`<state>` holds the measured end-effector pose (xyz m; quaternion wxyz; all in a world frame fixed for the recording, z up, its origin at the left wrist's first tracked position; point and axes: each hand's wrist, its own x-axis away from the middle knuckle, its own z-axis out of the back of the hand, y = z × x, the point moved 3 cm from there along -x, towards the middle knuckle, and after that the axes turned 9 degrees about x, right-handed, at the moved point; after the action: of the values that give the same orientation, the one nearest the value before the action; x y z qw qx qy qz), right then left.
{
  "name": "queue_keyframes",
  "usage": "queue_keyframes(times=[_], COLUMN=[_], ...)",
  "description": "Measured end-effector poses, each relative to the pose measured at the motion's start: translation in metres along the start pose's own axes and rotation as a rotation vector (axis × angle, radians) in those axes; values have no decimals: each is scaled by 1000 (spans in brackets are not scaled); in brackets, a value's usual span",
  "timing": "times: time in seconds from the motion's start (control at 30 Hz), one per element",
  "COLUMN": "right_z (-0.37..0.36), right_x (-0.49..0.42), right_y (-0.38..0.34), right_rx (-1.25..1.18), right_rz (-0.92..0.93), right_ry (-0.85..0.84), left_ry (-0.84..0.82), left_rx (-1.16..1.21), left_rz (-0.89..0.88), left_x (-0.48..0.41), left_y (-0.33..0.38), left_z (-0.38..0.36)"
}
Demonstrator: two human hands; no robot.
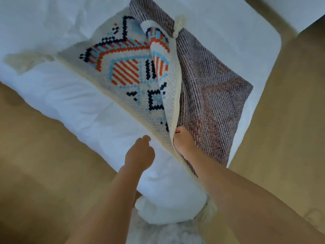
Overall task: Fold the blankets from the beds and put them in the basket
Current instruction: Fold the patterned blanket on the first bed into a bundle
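R hand (182, 142) pinches blanket (211, 95) edge; L hand (140, 153) loose, empty. One-hand fold may skew, slip.

Head view, steeply downward, close over bed (52, 95) (wide-angle)

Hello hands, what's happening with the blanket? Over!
Right hand grips blanket edge. Left hand free, close to that edge. Blanket partly folded over on bed. Nothing in the way.
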<state>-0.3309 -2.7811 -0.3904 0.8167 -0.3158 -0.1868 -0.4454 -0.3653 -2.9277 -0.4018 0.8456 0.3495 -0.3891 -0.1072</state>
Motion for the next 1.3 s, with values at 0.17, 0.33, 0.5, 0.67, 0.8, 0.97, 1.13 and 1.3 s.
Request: queue_keyframes(times=[0.17, 0.33, 0.5, 0.67, 0.8, 0.97, 1.13, 1.3], right_z=[-1, 18, 36, 67, 81, 76, 22, -36], right_x=[-5, -31, -83, -148, -190, -213, -188, -144], right_y=[-14, -49, -90, -130, -162, -193, -239, -271], right_rx=[-221, -390, -606, -719, -779, -841, -320, 34], right_rz=[-33, 13, -8, 14, 16, 44, 336, 479], right_ry=[44, 106, 109, 137, 101, 58, -26, -84], left_ry=[-78, -83, -83, -33, 94, 112, 170, -37], left_rx=[-128, -253, -374, -461, -393, -520, -457, -767], left_rz=[-79, -152, -195, -261, -322, -470, -615, -509], left_x=[-21, -59, -122, -196, -233, -256, -261, -267], left_y=[21, 57, 107, 158, 181, 190, 180, 130], left_z=[20, 54, 88, 121, 148, 163, 181, 214])
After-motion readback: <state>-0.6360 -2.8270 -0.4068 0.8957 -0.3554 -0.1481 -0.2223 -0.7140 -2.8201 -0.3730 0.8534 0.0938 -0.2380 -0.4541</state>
